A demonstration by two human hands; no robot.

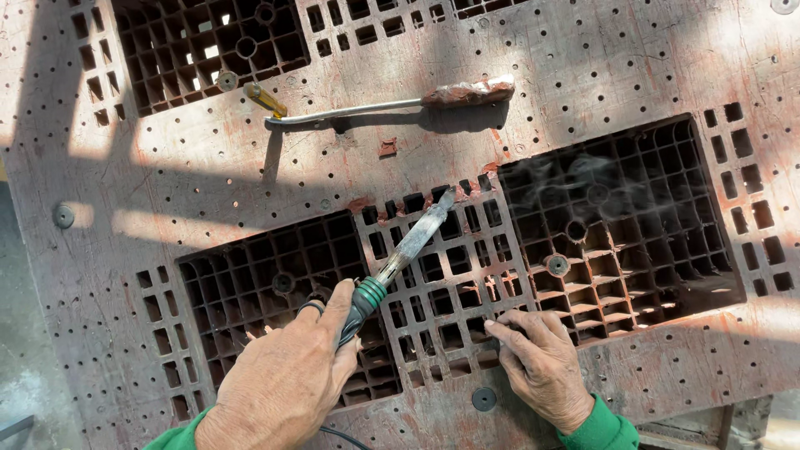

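Observation:
My left hand (283, 383) grips the green and black handle of a heating iron (412, 242). Its flat metal blade points up and right, with the tip resting on a rib of the reddish-brown plastic pallet (208, 167), near a patch of rough reddish plastic. My right hand (542, 367) lies palm down on the pallet's grid just right of the iron, fingertips pressing on the ribs. Thin smoke (575, 175) drifts over the open grid section to the right of the tip. Both wrists show green sleeves.
A bent metal rod with a wrapped reddish handle (467, 92) lies on the pallet farther away. A small yellow-handled tool (265, 98) sits at its left end. Grey round studs (63, 216) dot the pallet. The iron's black cable (337, 435) runs off below.

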